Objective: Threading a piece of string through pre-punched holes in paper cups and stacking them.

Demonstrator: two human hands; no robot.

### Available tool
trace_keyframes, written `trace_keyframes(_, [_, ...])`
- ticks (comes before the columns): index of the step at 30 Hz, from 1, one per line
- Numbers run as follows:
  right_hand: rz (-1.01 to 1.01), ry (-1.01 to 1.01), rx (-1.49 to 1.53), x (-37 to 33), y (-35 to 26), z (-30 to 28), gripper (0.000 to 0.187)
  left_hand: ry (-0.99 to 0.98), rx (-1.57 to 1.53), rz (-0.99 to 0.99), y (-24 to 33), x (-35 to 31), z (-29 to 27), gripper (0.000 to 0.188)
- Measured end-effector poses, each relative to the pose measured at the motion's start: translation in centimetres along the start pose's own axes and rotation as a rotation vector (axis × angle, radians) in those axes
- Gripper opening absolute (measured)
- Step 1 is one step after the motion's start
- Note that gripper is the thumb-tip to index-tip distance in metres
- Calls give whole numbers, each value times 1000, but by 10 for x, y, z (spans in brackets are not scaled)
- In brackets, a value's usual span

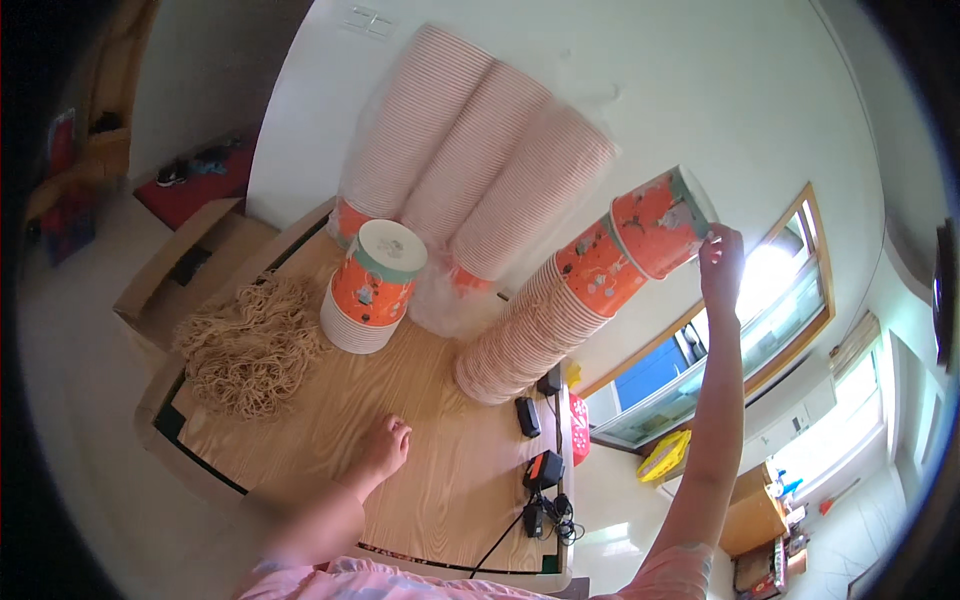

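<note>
My right hand [722, 262] is raised at the right, its fingers closed on the base edge of an orange-and-green paper bucket [664, 222]. That bucket sits upside down, tilted, at the top of a tall leaning stack of paper buckets [535, 330]; beige cords show along the stack's lower part. Low over the wooden table [440, 455], my left hand [387, 447] has its fingers curled in, with nothing visible in them. Beyond it stands a shorter stack of upside-down paper buckets [372, 290]. To its left lies a tangled heap of beige cords [250, 350].
Three long plastic-wrapped stacks of buckets [480, 150] lean against the wall at the back. Black adapters with a cable [543, 470] lie along the table's right edge. An open cardboard box [190, 265] stands behind the cord heap, at the far left.
</note>
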State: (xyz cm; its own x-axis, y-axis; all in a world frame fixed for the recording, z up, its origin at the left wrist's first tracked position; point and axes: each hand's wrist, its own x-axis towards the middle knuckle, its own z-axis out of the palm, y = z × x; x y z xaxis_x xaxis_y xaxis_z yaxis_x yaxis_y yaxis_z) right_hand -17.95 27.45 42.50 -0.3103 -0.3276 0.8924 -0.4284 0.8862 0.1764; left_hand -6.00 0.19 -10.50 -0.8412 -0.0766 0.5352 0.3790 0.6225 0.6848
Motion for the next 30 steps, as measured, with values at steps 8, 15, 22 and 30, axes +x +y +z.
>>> trace_keyframes(8, [-14, -75, 16, 5, 11, 24, 23, -32, 26, -56, 11, 3, -8, 12])
trace_keyframes(15, [4, -134, 23, -9, 10, 37, 25, 7, 22, -28, 6, 5, -2, 8])
trace_keyframes(22, [4, -159, 17, -19, 2, 37, 26, 1, 36, -24, 12, 6, -11, 6])
trace_keyframes(30, [-9, -165, 36, -27, 0, 43, 24, -4, 40, -26, 16, 6, -16, 6])
